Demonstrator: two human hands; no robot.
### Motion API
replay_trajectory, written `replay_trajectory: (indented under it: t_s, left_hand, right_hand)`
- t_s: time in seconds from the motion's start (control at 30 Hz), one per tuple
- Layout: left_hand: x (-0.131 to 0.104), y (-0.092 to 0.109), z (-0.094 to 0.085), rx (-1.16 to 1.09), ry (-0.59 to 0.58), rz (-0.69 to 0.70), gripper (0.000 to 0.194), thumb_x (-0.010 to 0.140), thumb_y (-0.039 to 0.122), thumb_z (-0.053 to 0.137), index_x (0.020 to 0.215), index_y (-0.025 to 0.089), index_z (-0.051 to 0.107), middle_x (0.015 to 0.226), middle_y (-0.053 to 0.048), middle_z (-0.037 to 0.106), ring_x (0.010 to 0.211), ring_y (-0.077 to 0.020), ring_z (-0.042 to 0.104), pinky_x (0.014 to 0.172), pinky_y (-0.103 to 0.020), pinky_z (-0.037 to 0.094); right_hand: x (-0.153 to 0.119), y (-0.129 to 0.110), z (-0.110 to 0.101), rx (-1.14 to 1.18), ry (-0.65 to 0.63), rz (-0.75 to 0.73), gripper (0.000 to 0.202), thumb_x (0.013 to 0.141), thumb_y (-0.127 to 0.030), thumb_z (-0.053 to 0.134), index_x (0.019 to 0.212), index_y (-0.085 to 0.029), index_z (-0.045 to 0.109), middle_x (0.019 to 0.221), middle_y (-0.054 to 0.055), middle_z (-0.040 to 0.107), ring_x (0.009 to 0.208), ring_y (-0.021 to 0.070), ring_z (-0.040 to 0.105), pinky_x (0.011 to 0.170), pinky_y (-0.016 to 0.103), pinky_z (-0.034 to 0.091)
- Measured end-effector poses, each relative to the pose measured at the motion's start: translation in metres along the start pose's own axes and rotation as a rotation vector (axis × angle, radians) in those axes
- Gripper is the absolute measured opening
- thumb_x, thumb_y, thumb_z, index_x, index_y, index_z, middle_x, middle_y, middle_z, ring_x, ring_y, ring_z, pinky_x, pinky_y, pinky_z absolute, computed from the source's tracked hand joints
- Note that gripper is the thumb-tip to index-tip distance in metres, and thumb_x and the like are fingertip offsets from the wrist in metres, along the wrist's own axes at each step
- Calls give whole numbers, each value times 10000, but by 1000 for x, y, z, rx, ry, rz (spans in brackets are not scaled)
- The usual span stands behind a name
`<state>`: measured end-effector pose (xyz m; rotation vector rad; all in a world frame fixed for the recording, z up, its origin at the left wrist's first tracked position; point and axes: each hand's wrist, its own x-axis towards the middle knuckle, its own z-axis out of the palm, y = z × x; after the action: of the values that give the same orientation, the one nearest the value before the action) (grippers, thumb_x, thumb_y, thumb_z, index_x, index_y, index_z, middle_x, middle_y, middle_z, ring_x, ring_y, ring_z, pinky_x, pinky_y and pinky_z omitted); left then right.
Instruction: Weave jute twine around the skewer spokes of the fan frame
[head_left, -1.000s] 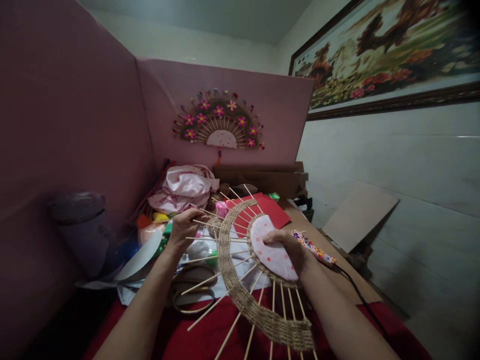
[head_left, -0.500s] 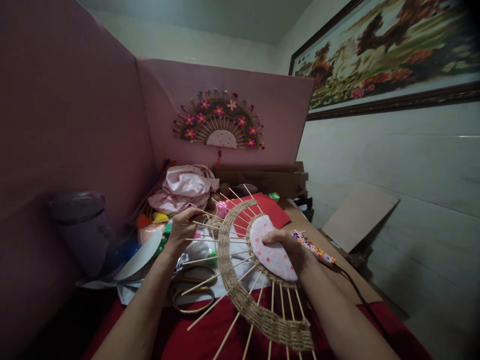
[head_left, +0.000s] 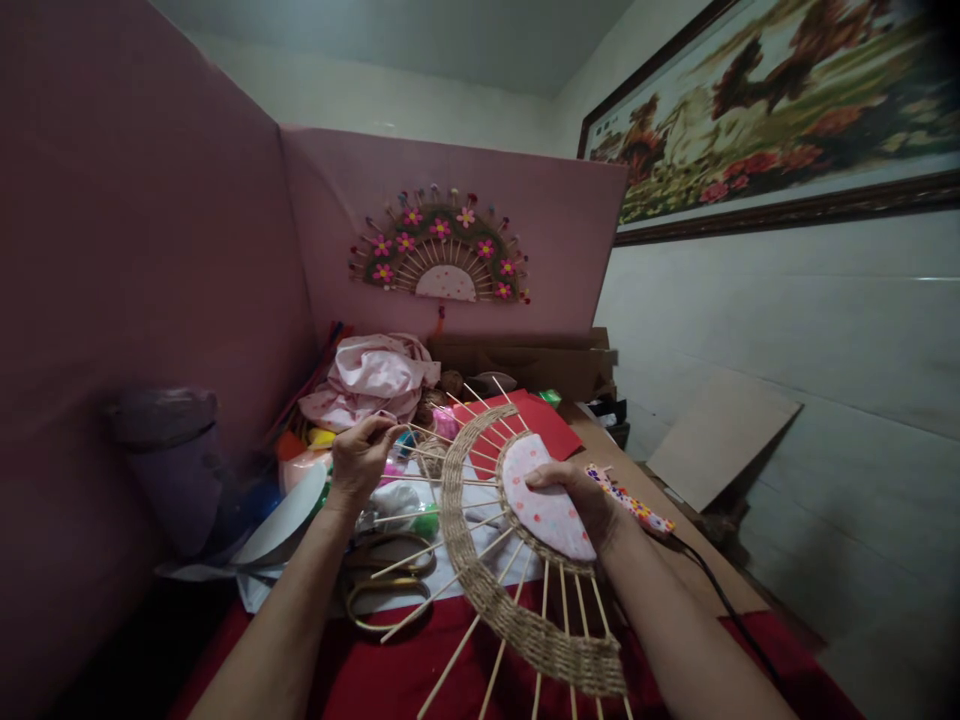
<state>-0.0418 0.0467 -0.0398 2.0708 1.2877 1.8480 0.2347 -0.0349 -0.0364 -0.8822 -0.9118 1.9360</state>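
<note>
A half-round woven fan frame [head_left: 459, 520] is held tilted over the table, with thin wooden sticks radiating through a braided cord band. Its inner half-disc [head_left: 544, 500] is covered in white cloth with pinkish-red dots. My right hand [head_left: 592, 500] grips this half-disc, thumb on top and the other fingers hidden behind. At the upper left of the frame, my left hand [head_left: 361, 460] is closed in a pinch at the outer tip of one stick [head_left: 426, 434]. Below my left forearm's inner side lie large gold-handled scissors [head_left: 390, 590].
A finished flower-trimmed fan [head_left: 442, 245] hangs on the pink panel [head_left: 562, 220]. Crumpled pink cloth [head_left: 379, 370], red sheets [head_left: 544, 425], a ball of twine [head_left: 430, 457] and bagged craft bits crowd the back. A flower-patterned glue gun [head_left: 634, 505] with a black cord lies right.
My left hand has shifted slightly at the stick's tip, its fingers still pinched. The fan frame has tipped a little, and my right hand keeps the same grip.
</note>
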Motion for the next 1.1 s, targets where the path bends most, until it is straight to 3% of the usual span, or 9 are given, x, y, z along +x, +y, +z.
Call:
replay_trajectory:
  t_s: [0.13, 0.27, 0.43, 0.5, 0.87, 1.1]
  left_hand:
    - [1, -1, 0, 14, -6, 61, 172, 683, 340, 657, 677, 168, 656, 601, -5, 621, 550, -112, 525, 565, -216, 397]
    - [3, 3, -2, -58, -77, 14, 171, 646, 341, 685, 664, 173, 661, 605, -1, 626, 554, -110, 517, 550, -212, 396]
    - [6, 20, -11, -300, -414, -288, 196, 609, 340, 691, 595, 152, 636, 537, 6, 582, 501, -94, 482, 477, -199, 368]
    - [6, 24, -13, -369, -499, -386, 214, 592, 344, 696, 571, 146, 616, 508, 17, 543, 462, -75, 434, 438, -191, 330]
    - [1, 24, -8, -691, -485, -593, 281, 565, 356, 727, 562, 142, 545, 481, 50, 451, 418, -42, 343, 412, -188, 242]
    - [-6, 34, 9, -645, -479, -610, 310, 551, 376, 740, 574, 125, 558, 479, 40, 501, 415, -41, 376, 424, -182, 262]
  right_hand:
    - [-1, 0, 1, -2, 5, 50, 194, 647, -167, 511, 791, -79, 606, 633, 80, 686, 525, 153, 639, 505, 225, 508]
    - [-3, 0, 1, -13, 13, 68, 225, 622, -154, 513, 813, -77, 603, 625, 79, 680, 509, 157, 631, 498, 236, 503]
    - [-5, 0, 2, -64, -17, 114, 204, 561, -129, 539, 756, -94, 590, 566, 69, 660, 461, 165, 612, 450, 236, 485]
    - [-6, 2, 3, -67, -51, 85, 216, 549, -122, 543, 760, -101, 587, 568, 63, 660, 469, 162, 612, 454, 232, 484]
    - [-8, 6, -5, -26, -93, 56, 245, 579, -126, 526, 816, -119, 591, 589, 34, 662, 476, 155, 607, 495, 259, 499]
    - [-1, 13, -4, -7, -151, 22, 352, 551, -134, 541, 896, -89, 588, 585, 64, 664, 501, 184, 622, 497, 275, 496]
